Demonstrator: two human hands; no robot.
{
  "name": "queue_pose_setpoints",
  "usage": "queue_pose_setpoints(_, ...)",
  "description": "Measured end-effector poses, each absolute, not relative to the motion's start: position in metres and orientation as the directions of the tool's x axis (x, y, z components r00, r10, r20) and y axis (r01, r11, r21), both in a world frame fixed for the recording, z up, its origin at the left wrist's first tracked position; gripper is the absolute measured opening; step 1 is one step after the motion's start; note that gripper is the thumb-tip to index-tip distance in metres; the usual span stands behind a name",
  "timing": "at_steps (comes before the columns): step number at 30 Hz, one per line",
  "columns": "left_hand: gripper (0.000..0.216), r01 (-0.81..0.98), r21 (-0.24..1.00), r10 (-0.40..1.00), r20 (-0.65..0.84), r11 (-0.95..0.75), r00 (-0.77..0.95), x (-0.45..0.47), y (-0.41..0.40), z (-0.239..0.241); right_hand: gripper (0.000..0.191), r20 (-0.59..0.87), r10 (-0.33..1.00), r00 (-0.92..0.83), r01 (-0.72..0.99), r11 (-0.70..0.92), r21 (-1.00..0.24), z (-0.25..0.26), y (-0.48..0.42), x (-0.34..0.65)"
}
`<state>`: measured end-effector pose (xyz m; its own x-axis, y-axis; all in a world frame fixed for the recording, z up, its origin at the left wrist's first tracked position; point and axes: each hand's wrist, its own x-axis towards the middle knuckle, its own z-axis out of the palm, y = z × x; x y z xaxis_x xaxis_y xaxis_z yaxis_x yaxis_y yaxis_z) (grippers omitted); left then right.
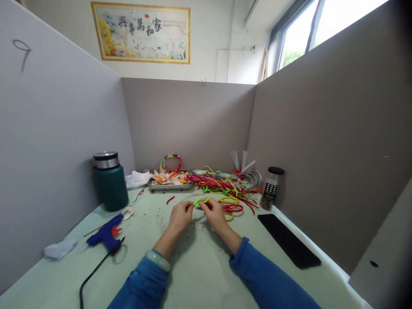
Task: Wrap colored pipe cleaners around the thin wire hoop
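Between my two hands is a short lime-green pipe cleaner (197,202), bent where it shows above the fingertips. My left hand (180,216) pinches one part of it, and my right hand (213,213) pinches the other. The fingertips of both hands almost meet, so part of the pipe cleaner is hidden. Just right of my right hand lie scissors with red handles (233,208) and scissors with yellow handles (229,200); their blades are mostly covered by the hand. A small red piece of pipe cleaner (170,200) rests beyond my left hand.
A metal tray (170,187) of shell-like pieces and a heap of coloured pipe cleaners (222,183) stand at the back. At left are a green flask (111,189) and a blue glue gun (106,234); at right, a jar (271,189) and a black slab (288,240). Partitions enclose the table.
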<state>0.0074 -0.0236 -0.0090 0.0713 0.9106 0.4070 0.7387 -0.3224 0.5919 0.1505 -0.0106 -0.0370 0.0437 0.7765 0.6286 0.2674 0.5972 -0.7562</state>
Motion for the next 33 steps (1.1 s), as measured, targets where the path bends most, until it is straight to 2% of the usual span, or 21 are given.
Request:
queue_pose_setpoints(3,0.023,0.767,0.535,0.889,0.447,-0.355,0.099,0.008,-0.023,-0.012,0.012,0.712,0.700,-0.045,0.348,0.679,-0.646,-0.035,-0.016,0.150)
queue_pose_setpoints(6,0.023,0.810,0.409,0.844,0.504,-0.420,0.183,0.009,-0.024,-0.015,0.011,0.747,0.647,-0.154,0.400,0.732,-0.552,-0.031,-0.021,0.151)
queue_pose_setpoints(9,0.023,0.832,0.263,0.788,0.543,-0.489,0.291,0.011,-0.025,-0.018,0.010,0.761,0.626,-0.170,0.435,0.741,-0.512,-0.025,-0.020,0.155)
queue_pose_setpoints(12,0.023,0.804,0.187,0.737,0.553,-0.564,0.389,0.011,-0.024,-0.019,0.011,0.753,0.642,-0.146,0.460,0.717,-0.523,-0.023,-0.012,0.161)
queue_pose_setpoints(18,0.020,0.733,0.199,0.687,0.566,-0.650,0.455,0.010,-0.022,-0.023,0.013,0.553,0.830,-0.075,0.453,0.522,-0.722,-0.033,0.007,0.169)
queue_pose_setpoints(21,0.017,0.717,0.238,0.692,0.570,-0.656,0.444,0.011,-0.024,-0.024,0.013,0.508,0.859,-0.058,0.448,0.477,-0.756,-0.035,0.008,0.169)
queue_pose_setpoints(23,0.013,0.711,0.284,0.705,0.583,-0.644,0.405,0.012,-0.025,-0.023,0.015,0.511,0.859,-0.039,0.454,0.471,-0.756,-0.035,0.008,0.169)
queue_pose_setpoints(25,0.018,0.704,0.308,0.708,0.592,-0.640,0.385,0.012,-0.027,-0.022,0.017,0.534,0.845,-0.030,0.465,0.484,-0.741,-0.036,0.009,0.169)
queue_pose_setpoints(27,0.024,0.695,0.292,0.692,0.598,-0.657,0.403,0.013,-0.028,-0.021,0.018,0.566,0.824,-0.024,0.477,0.507,-0.718,-0.038,0.009,0.168)
queue_pose_setpoints(30,0.019,0.700,0.245,0.668,0.611,-0.670,0.425,0.013,-0.028,-0.020,0.018,0.617,0.787,-0.006,0.496,0.538,-0.681,-0.038,0.007,0.166)
queue_pose_setpoints(33,0.015,0.729,0.239,0.654,0.666,-0.642,0.358,0.013,-0.027,-0.020,0.016,0.694,0.720,-0.007,0.494,0.606,-0.624,-0.033,0.000,0.165)
